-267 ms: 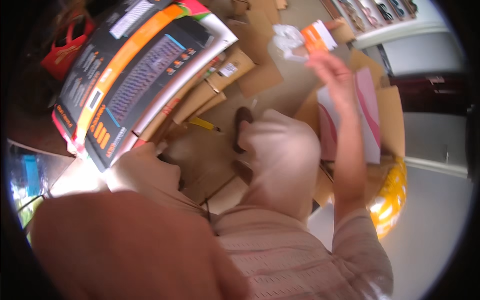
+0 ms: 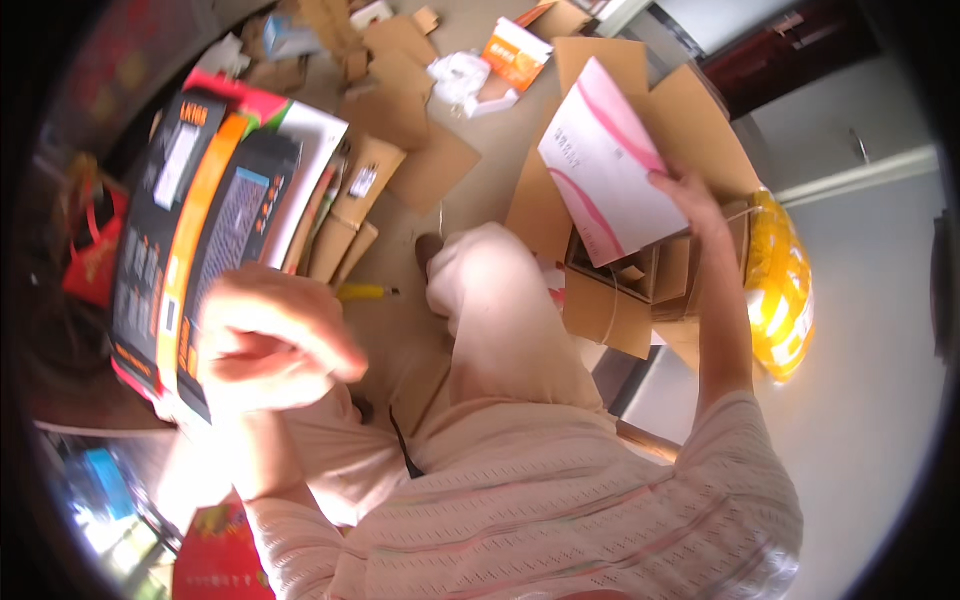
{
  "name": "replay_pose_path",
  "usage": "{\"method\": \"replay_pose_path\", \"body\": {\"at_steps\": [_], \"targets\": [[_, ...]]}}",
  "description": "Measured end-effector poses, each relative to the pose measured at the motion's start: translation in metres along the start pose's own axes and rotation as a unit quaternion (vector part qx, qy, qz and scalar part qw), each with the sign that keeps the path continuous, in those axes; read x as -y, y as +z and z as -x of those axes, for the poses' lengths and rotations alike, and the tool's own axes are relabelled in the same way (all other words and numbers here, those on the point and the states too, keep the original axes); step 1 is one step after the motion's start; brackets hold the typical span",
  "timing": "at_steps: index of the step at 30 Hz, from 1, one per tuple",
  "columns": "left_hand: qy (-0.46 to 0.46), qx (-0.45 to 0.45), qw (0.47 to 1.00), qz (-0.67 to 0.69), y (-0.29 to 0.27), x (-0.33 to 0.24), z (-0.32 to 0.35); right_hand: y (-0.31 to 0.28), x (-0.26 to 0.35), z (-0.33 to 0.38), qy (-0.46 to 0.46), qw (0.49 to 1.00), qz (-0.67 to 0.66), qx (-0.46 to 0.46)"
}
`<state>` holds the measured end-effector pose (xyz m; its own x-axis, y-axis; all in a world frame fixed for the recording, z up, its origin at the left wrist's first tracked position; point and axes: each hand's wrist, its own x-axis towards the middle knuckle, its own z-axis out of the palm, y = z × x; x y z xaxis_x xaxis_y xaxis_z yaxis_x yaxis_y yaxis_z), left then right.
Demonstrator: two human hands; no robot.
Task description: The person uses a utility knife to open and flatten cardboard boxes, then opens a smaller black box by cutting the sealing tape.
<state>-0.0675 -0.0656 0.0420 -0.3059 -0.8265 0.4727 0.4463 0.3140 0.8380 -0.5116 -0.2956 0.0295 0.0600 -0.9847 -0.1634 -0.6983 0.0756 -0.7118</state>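
My left hand (image 2: pixel 270 345) hangs loosely curled, grasping nothing, before the keyboard box (image 2: pixel 190 240). Farther out, my right hand (image 2: pixel 690 200) pinches the white-pink packet (image 2: pixel 605 160) at its lower corner above the open carton (image 2: pixel 640 270); I'd judge it light, stiff-ish, slick.

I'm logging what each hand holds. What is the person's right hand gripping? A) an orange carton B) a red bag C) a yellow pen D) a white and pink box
D: the right hand grips the white and pink box above the open cardboard box.
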Motion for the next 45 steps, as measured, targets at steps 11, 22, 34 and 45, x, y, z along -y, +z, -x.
{"method": "replay_pose_path", "body": {"at_steps": [11, 22, 34, 45], "targets": [[-0.078, 0.058, 0.825, -0.556, 0.079, 0.126, -0.078, 0.098, -0.009, 0.098, -0.155, 0.933, 0.305, 0.109], [-0.174, 0.207, 0.64, -0.719, 0.089, 0.238, -0.129, 0.069, -0.023, 0.106, -0.256, 0.905, 0.316, 0.125], [-0.088, 0.189, 0.658, -0.723, 0.113, 0.253, -0.112, -0.015, -0.06, 0.057, -0.081, 0.993, 0.047, -0.073], [-0.178, 0.177, 0.698, -0.671, 0.088, 0.191, -0.117, -0.007, -0.028, 0.051, -0.151, 0.975, -0.152, -0.059]]}}
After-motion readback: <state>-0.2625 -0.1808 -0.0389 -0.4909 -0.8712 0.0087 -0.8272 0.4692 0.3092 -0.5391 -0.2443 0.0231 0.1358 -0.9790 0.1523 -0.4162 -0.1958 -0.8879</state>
